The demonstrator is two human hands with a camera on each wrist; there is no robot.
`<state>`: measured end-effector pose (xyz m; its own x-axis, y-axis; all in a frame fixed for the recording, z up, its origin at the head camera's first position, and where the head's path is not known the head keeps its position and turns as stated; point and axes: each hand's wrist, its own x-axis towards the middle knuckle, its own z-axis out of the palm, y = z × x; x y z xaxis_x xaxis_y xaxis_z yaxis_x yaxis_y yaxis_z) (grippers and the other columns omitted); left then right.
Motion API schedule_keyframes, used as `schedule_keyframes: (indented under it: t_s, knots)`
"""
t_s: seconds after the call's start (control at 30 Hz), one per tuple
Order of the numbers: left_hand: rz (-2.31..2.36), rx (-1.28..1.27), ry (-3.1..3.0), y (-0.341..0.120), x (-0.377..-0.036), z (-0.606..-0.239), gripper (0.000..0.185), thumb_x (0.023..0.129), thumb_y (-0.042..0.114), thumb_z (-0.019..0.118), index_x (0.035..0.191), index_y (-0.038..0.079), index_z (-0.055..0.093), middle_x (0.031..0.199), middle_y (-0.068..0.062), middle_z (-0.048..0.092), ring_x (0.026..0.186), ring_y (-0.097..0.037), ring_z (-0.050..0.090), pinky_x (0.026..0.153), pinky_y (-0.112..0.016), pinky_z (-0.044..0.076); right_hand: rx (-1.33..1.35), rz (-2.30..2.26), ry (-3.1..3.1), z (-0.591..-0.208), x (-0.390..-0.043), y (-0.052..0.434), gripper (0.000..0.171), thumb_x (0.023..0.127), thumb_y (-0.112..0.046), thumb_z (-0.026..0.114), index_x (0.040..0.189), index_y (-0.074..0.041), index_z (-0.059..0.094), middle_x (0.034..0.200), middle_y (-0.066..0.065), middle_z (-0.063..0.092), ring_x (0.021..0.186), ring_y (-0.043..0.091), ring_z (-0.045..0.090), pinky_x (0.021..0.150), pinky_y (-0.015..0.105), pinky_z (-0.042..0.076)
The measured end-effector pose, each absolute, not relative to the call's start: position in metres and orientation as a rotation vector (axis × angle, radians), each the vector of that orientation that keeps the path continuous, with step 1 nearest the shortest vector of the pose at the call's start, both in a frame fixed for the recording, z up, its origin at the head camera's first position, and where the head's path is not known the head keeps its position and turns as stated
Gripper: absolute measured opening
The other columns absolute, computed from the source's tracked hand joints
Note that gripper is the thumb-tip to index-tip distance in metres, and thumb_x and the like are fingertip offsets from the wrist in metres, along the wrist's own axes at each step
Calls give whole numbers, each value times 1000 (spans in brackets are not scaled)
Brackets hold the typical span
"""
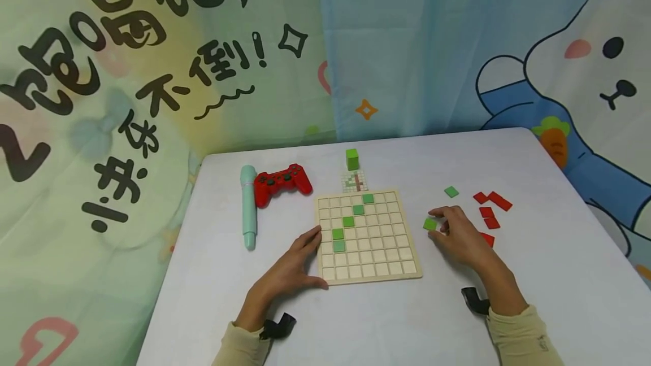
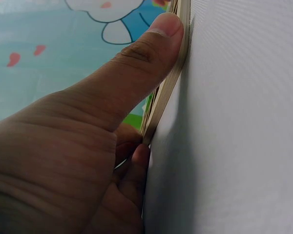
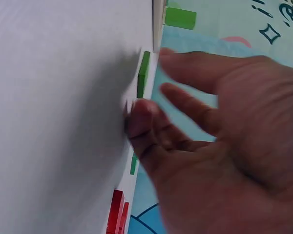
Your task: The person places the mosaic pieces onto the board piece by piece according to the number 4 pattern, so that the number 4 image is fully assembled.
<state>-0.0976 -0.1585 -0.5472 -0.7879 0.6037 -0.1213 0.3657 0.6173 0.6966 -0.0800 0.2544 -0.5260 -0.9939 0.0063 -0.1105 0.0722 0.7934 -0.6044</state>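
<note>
My left hand (image 1: 291, 264) lies at the left side of a wooden grid board (image 1: 325, 277). Its thumb touches the near edge by the corner, and its outstretched fingers touch the left edge. Several green square tiles (image 1: 348, 221) sit in the board's cells along a slanting line. To the right of the board, the thumb and index finger of my right hand (image 1: 460, 239) are spread on either side of a loose green tile (image 1: 430, 223). In the right wrist view this tile (image 3: 143, 74) lies on the tabletop between the fingertips, with gaps around it.
Another green tile (image 1: 451, 191) and several red tiles (image 1: 486, 212) lie beyond and beside the right hand. Behind the board are a small pattern card (image 1: 353, 181) and a green block (image 1: 352, 160). A red game controller (image 1: 281, 181) and a mint-coloured pen (image 1: 248, 208) lie at left.
</note>
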Motion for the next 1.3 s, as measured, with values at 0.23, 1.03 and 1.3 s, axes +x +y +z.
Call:
schedule_keyframes:
  t_s: [0.23,1.03,1.3]
  knots:
    - [962,742,2486,-158,-97,-547,121,75,33,99,169,8,27,180,-1,20,167,-27,23,130,-48,36,48,-951,2886,-532,-81,257,41,96,-7,75,133,4,61,118,21,56,95,25,56,75,26,51]
    - [962,766,2501,-157,-102,-546,120,76,35,98,169,8,27,180,0,20,167,-26,23,131,-46,36,-752,-928,2594,-495,-111,145,16,102,-7,69,117,-7,71,117,5,63,95,10,58,84,29,55]
    - [956,754,2495,-159,-98,-544,120,76,35,98,169,9,27,180,-1,20,167,-25,24,130,-46,37,-883,-913,2592,-507,-116,125,15,100,-2,68,114,-6,72,111,6,64,81,4,50,76,22,49]
